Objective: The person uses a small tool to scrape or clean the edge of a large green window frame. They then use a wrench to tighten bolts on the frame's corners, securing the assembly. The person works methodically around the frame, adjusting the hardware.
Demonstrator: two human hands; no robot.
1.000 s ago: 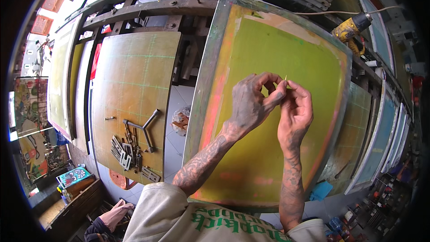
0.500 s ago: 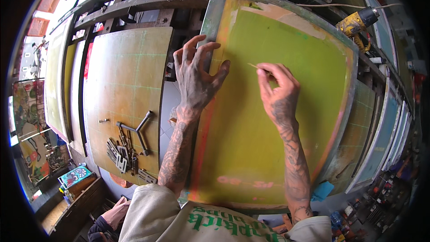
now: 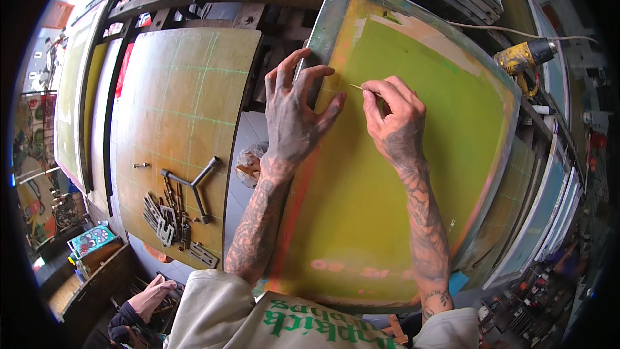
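Note:
A large framed printing screen (image 3: 413, 232) with yellow-green mesh lies tilted in front of me. My left hand (image 3: 294, 116) rests flat on its left frame edge, fingers spread. My right hand (image 3: 394, 119) pinches a thin yellowish strip (image 3: 357, 86) against the mesh near the upper left of the screen. The strip's tip pokes out to the left of my fingers, close to my left fingertips.
A wooden platen board (image 3: 177, 136) lies to the left, with a metal T-wrench (image 3: 194, 184) and several metal clamps (image 3: 165, 220) on it. A yellow heat gun (image 3: 520, 58) sits at the upper right. More screens are stacked along the right. Another person's hand (image 3: 152, 297) shows at the lower left.
My left hand left the strip and went down flat on the screen's left frame edge. My right hand brought the strip down onto the mesh and moved left with it.

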